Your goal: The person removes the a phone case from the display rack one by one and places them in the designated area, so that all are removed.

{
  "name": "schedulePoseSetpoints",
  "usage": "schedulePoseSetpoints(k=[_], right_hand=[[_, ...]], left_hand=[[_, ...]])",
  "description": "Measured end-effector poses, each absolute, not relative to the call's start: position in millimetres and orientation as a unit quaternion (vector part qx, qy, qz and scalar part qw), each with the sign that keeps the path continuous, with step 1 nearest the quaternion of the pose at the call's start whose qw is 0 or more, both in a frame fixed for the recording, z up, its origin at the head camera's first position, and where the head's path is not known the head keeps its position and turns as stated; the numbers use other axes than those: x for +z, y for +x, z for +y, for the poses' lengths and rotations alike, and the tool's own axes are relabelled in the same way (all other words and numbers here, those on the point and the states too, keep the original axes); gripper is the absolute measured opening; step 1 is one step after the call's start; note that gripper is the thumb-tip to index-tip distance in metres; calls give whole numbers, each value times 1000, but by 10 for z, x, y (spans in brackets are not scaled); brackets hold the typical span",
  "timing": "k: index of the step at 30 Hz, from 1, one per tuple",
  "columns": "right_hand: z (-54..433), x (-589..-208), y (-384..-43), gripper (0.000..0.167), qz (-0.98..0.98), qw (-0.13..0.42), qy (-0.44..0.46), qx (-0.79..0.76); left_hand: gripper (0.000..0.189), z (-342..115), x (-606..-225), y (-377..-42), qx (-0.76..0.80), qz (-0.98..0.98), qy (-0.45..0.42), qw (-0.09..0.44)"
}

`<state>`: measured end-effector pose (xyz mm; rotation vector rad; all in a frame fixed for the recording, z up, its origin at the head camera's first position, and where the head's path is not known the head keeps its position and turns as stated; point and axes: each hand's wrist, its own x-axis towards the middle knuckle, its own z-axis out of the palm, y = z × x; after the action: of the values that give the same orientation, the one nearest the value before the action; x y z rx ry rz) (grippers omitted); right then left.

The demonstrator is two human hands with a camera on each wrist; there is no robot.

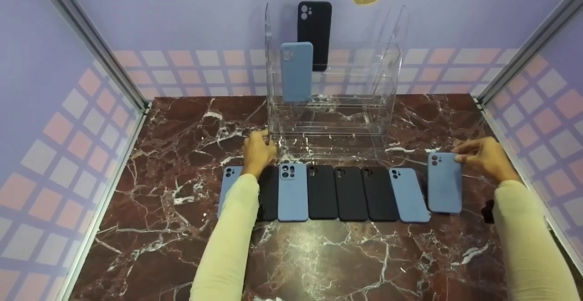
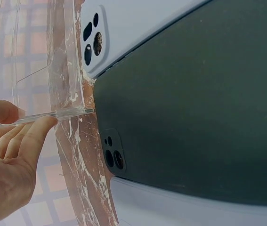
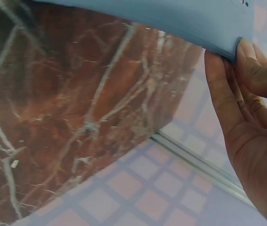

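Note:
My right hand [image 1: 486, 159] pinches a blue phone case [image 1: 445, 185] by its upper right corner, at the right end of a row of cases; the right wrist view shows thumb and fingers on that corner [image 3: 222, 35]. My left hand [image 1: 258, 153] grips the front left edge of a clear acrylic display rack [image 1: 337, 105]. In the left wrist view, the thumb and fingers lie on either side of its transparent side panel [image 2: 72, 112]. A black case [image 1: 321, 32] stands on a rear tier of the rack, and a blue case [image 1: 297, 73] stands in front of it.
Several phone cases lie side by side before the rack, among them a blue one with a big camera block [image 1: 293, 196], a black one [image 1: 350, 194] and a blue one [image 1: 410, 196]. Patterned walls [image 1: 54, 109] enclose the marbled tabletop [image 1: 319, 260] at the back and sides.

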<state>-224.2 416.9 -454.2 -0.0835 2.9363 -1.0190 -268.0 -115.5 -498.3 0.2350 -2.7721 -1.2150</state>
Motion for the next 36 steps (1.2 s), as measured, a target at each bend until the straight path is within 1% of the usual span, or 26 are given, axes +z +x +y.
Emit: schedulePoseSetpoints(k=[7, 13, 16, 23, 30, 36], right_hand=[[4221, -4726, -2248, 24, 943, 56, -25, -326], [4229, -4836, -2272, 26, 935, 104, -8, -339], [4216, -4891, -2259, 26, 934, 118, 4, -337], [4167, -4966, -2244, 24, 931, 127, 2, -343], [4086, -4979, -2276, 26, 922, 148, -4, -359], [4001, -4996, -2306, 24, 921, 146, 2, -362]], left_hand=[[35, -1167, -4974, -2672, -410, -908, 73, 54], [41, -1173, -4965, -2666, -420, -902, 80, 56], [42, -1167, -4963, -2665, -415, -904, 81, 54], [39, -1159, -4977, -2663, -409, -908, 78, 51], [41, -1162, -4978, -2668, -407, -908, 79, 59], [41, -1165, -4977, -2667, -400, -912, 77, 53]])
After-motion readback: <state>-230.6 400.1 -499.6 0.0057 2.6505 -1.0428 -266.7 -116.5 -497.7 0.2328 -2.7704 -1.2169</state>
